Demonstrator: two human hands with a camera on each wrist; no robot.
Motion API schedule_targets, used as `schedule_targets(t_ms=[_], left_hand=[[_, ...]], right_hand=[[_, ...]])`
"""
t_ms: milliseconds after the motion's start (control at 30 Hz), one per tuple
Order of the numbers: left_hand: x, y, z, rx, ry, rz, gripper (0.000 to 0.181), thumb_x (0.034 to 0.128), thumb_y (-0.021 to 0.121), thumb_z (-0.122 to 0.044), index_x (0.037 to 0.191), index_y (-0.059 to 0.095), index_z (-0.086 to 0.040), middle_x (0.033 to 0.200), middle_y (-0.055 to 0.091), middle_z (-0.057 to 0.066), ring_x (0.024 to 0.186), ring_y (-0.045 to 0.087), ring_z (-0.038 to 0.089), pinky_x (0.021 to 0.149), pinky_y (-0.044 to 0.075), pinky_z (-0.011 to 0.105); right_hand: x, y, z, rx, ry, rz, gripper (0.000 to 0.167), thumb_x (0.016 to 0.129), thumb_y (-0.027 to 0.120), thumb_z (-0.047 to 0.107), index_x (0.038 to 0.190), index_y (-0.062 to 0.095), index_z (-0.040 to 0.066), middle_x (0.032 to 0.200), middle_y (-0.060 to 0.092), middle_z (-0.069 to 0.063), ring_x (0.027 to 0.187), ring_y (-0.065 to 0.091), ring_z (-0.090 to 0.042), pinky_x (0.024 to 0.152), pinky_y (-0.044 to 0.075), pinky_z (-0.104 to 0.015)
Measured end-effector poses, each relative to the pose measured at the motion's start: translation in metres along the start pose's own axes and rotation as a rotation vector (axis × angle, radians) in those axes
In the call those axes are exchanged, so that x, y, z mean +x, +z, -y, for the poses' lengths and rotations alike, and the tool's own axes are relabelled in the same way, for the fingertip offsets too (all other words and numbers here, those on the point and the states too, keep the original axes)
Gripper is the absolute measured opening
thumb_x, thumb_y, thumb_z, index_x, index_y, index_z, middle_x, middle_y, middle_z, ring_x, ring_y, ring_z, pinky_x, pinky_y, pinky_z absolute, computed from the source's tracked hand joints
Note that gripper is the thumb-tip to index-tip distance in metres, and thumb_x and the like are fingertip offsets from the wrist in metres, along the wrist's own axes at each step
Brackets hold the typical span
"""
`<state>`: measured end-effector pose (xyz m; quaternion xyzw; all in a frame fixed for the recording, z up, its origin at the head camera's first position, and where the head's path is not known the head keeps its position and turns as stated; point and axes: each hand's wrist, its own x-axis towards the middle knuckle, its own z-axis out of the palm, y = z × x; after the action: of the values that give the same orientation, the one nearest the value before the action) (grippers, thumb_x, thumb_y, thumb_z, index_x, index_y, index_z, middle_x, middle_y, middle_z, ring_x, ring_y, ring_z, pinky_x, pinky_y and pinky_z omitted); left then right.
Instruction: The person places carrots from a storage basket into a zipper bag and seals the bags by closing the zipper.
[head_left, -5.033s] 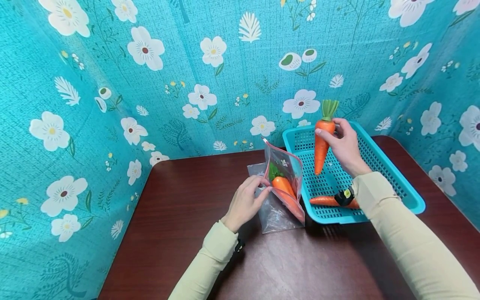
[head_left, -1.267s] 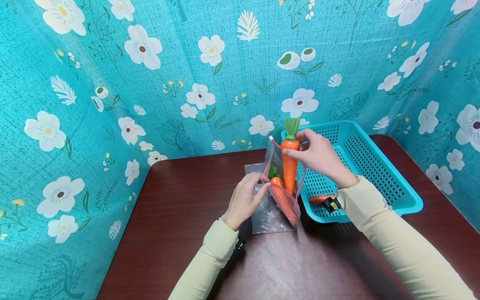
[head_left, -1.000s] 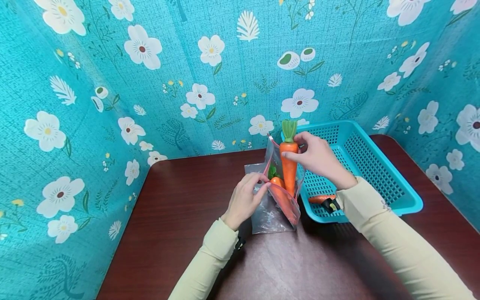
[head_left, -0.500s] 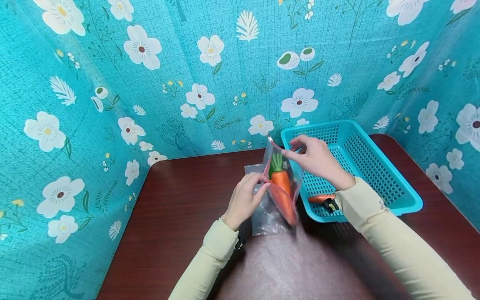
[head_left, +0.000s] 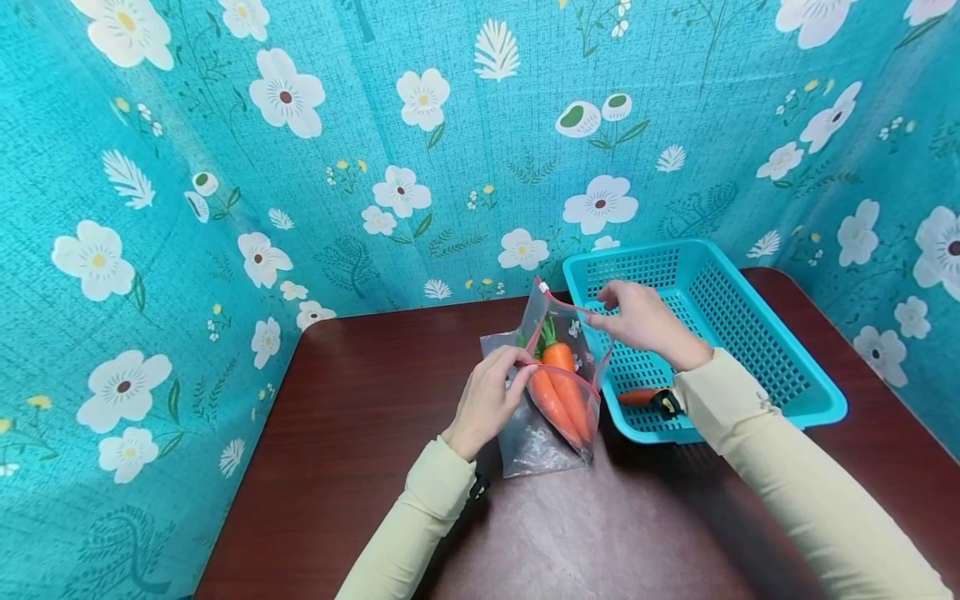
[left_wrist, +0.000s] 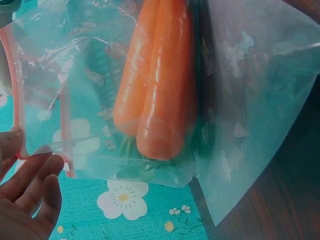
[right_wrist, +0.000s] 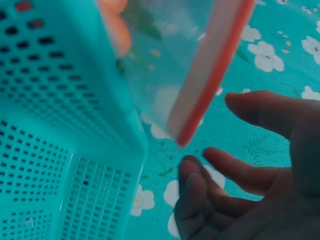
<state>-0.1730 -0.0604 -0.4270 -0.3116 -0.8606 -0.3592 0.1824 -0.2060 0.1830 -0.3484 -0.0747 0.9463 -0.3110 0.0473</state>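
Note:
A clear zip bag (head_left: 566, 321) with a red-edged mouth stands open, holding two orange carrots (head_left: 573, 400) side by side, their green tops toward the mouth. The left hand (head_left: 487, 404) pinches the mouth's near edge between thumb and fingers; in the left wrist view the carrots (left_wrist: 167, 100) show through the plastic. By the far right part of the mouth is the right hand (head_left: 648, 321), its thumb and fingers apart. In the right wrist view the right hand (right_wrist: 250, 185) holds nothing, and the red bag edge (right_wrist: 215, 75) lies just off its fingertips.
A turquoise basket (head_left: 806, 383) stands right of the bag, partly under the right arm, with another carrot (head_left: 636, 397) near its front wall. Beneath the held bag lies flat clear plastic (head_left: 525, 450) on the dark table (head_left: 360, 417). A flowered turquoise cloth (head_left: 450, 167) hangs behind.
The right hand has let go of the carrot it held, which slid down into the bag beside the other one. That hand has moved slightly right, and the bag's mouth has widened.

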Motion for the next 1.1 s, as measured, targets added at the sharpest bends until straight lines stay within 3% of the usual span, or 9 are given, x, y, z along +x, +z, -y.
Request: schedule_targets(t_ms=[67, 167, 233, 333, 767, 1100], left_hand=[[-0.001, -0.001, 0.0, -0.002, -0.006, 0.003, 0.009, 0.0933, 0.064, -0.019, 0.1, 0.063, -0.012, 0.093, 0.063, 0.001, 0.084, 0.06, 0.015, 0.079, 0.054, 0.028], [-0.001, -0.002, 0.001, 0.003, -0.007, 0.005, 0.01, 0.0936, 0.064, -0.02, 0.101, 0.062, -0.012, 0.095, 0.063, 0.001, 0.086, 0.06, 0.014, 0.08, 0.055, 0.03], [-0.001, -0.003, 0.001, 0.001, -0.004, -0.004, 0.01, 0.0933, 0.064, -0.018, 0.101, 0.062, -0.012, 0.096, 0.063, 0.002, 0.086, 0.061, 0.014, 0.079, 0.055, 0.031], [0.001, -0.005, 0.002, 0.006, 0.01, -0.031, 0.009, 0.0926, 0.065, -0.015, 0.101, 0.062, -0.011, 0.097, 0.064, 0.003, 0.088, 0.063, 0.019, 0.08, 0.055, 0.032], [0.022, -0.028, -0.007, -0.015, 0.131, -0.189, 0.009, 0.0929, 0.064, -0.013, 0.099, 0.066, -0.008, 0.1, 0.067, 0.004, 0.093, 0.062, 0.014, 0.083, 0.052, 0.027], [0.036, -0.041, -0.012, -0.036, 0.179, -0.324, 0.008, 0.093, 0.062, -0.008, 0.099, 0.066, -0.004, 0.103, 0.066, 0.008, 0.094, 0.063, 0.018, 0.074, 0.056, 0.034]], right_hand=[[0.002, 0.001, -0.003, -0.034, 0.02, 0.038, 0.047, 0.093, 0.061, 0.025, 0.124, 0.053, -0.009, 0.117, 0.06, -0.03, 0.084, 0.063, -0.031, 0.072, 0.053, -0.042], [0.003, 0.002, -0.009, -0.071, 0.03, 0.074, 0.031, 0.093, 0.06, 0.02, 0.107, 0.063, -0.007, 0.086, 0.065, -0.02, 0.064, 0.057, -0.023, 0.055, 0.047, -0.032], [0.003, 0.003, -0.012, -0.08, 0.022, 0.085, 0.021, 0.092, 0.058, 0.018, 0.09, 0.068, -0.001, 0.066, 0.059, -0.009, 0.053, 0.047, -0.016, 0.049, 0.039, -0.027], [0.003, 0.002, -0.015, -0.081, -0.012, 0.081, 0.024, 0.091, 0.055, 0.015, 0.073, 0.069, 0.005, 0.051, 0.045, 0.002, 0.045, 0.038, -0.012, 0.046, 0.032, -0.026], [0.0, 0.001, -0.009, -0.063, -0.062, -0.01, 0.029, 0.092, 0.053, 0.014, 0.066, 0.061, 0.005, 0.05, 0.043, 0.002, 0.045, 0.037, -0.013, 0.048, 0.033, -0.028], [-0.001, 0.002, -0.003, -0.017, -0.102, -0.076, 0.019, 0.092, 0.055, 0.014, 0.089, 0.065, -0.002, 0.067, 0.062, -0.009, 0.049, 0.045, -0.017, 0.048, 0.037, -0.029]])
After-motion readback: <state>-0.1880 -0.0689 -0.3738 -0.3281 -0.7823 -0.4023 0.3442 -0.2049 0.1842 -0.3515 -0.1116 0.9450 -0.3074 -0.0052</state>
